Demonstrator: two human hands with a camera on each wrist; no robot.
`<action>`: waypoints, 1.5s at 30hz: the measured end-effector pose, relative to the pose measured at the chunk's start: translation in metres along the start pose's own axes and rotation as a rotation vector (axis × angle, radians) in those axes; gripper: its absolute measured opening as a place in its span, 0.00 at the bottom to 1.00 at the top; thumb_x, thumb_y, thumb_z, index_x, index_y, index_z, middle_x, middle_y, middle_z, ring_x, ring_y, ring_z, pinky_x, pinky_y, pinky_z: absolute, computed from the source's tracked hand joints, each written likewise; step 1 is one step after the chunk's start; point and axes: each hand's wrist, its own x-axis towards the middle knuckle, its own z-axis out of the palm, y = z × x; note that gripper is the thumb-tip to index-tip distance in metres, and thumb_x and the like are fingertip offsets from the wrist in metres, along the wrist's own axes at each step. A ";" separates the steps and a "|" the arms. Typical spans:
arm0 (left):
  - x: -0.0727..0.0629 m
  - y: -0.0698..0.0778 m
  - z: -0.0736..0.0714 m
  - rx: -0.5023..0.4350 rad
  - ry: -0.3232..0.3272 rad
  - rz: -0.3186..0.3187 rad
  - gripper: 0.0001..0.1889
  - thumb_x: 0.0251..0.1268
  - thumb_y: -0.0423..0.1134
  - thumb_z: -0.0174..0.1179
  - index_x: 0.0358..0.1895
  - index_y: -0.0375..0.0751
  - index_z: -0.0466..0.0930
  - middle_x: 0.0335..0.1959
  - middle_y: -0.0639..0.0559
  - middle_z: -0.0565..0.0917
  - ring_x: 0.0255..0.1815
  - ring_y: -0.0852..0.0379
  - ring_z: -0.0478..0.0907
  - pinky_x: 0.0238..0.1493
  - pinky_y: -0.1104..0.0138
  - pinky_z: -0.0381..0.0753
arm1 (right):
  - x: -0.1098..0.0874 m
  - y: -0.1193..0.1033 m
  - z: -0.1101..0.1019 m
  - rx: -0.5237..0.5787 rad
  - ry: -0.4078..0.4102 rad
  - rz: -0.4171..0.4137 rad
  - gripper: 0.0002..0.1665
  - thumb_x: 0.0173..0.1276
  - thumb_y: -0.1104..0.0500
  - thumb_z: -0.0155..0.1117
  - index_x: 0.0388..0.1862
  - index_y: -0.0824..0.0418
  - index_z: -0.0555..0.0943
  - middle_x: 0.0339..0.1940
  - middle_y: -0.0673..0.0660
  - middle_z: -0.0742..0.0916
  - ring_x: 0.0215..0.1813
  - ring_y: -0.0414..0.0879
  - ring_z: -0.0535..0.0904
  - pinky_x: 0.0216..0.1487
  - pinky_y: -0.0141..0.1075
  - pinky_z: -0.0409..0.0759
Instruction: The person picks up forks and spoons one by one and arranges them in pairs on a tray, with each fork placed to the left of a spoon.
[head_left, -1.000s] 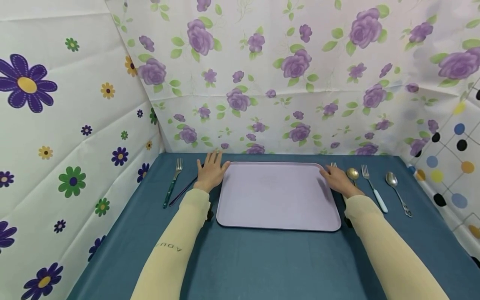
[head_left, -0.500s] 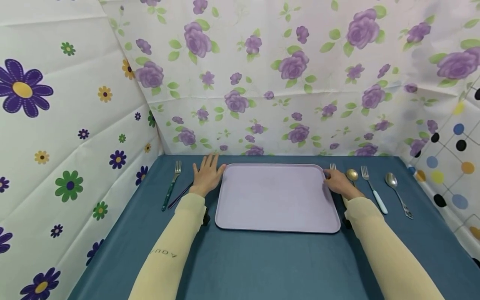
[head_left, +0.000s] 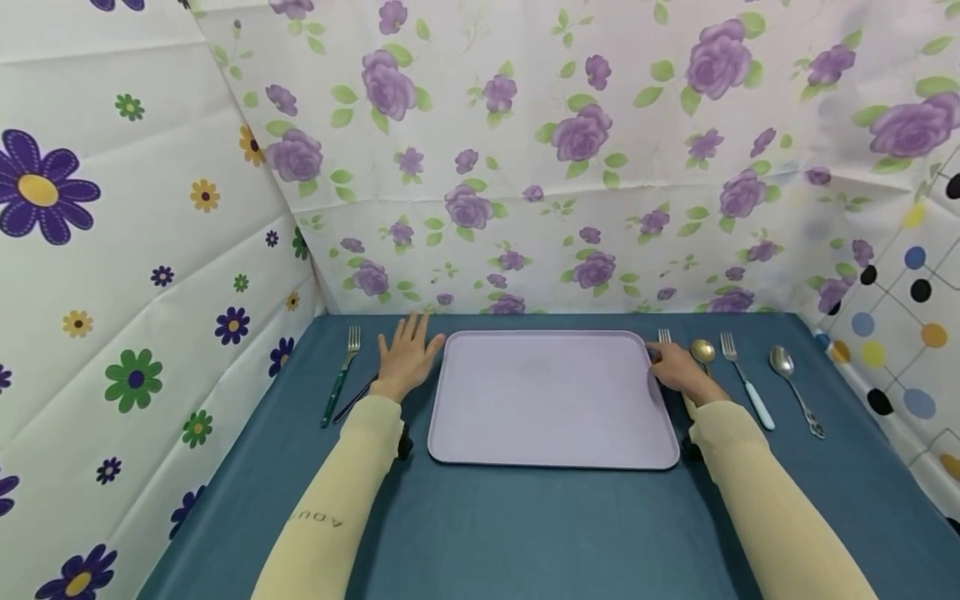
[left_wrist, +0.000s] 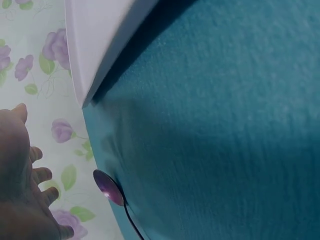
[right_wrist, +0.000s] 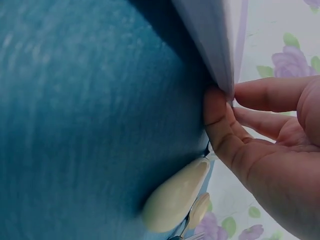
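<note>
A lavender rectangular tray lies on the blue-green tablecloth in the head view. My right hand pinches its right side near the far corner; in the right wrist view, fingertips sit above and below the tray's edge. Left of the tray, my left hand is apart from it, palm down with the fingers spread. Under that hand lies a dark spoon with a purple sheen, its bowl hidden from the head camera.
A green-handled fork lies at the far left. Right of the tray are a cream-handled fork, partly hidden by my hand, a gold spoon, a pale-blue-handled fork and a silver spoon. Flowered curtains stand behind the table.
My left hand has moved left, away from the tray's edge. My right hand has slid slightly nearer along the tray's right side. The view has tilted a little.
</note>
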 end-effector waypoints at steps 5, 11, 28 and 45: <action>-0.001 -0.002 -0.001 -0.004 -0.013 -0.003 0.38 0.86 0.62 0.34 0.86 0.42 0.42 0.86 0.39 0.42 0.85 0.36 0.38 0.76 0.32 0.32 | -0.002 0.001 0.000 0.010 -0.009 -0.011 0.38 0.65 0.72 0.53 0.74 0.84 0.61 0.54 0.79 0.80 0.48 0.63 0.79 0.46 0.49 0.78; -0.004 -0.001 -0.001 -0.008 -0.006 -0.001 0.38 0.86 0.61 0.36 0.86 0.42 0.45 0.86 0.39 0.41 0.85 0.35 0.38 0.76 0.31 0.32 | -0.007 0.002 0.000 0.028 -0.011 -0.026 0.38 0.66 0.72 0.52 0.75 0.83 0.60 0.55 0.79 0.80 0.46 0.62 0.78 0.43 0.46 0.76; -0.010 -0.016 -0.004 0.008 -0.003 -0.012 0.39 0.85 0.62 0.35 0.86 0.42 0.43 0.86 0.37 0.43 0.85 0.35 0.38 0.75 0.30 0.33 | -0.011 0.009 0.002 0.044 -0.007 -0.106 0.39 0.63 0.74 0.55 0.74 0.84 0.62 0.47 0.75 0.82 0.43 0.60 0.77 0.43 0.47 0.77; -0.016 -0.026 -0.004 -0.001 0.019 -0.023 0.39 0.86 0.61 0.37 0.85 0.40 0.45 0.85 0.35 0.44 0.85 0.34 0.37 0.74 0.30 0.31 | -0.015 0.011 0.002 0.091 -0.017 -0.136 0.39 0.61 0.75 0.56 0.72 0.86 0.61 0.44 0.72 0.82 0.42 0.59 0.78 0.42 0.45 0.79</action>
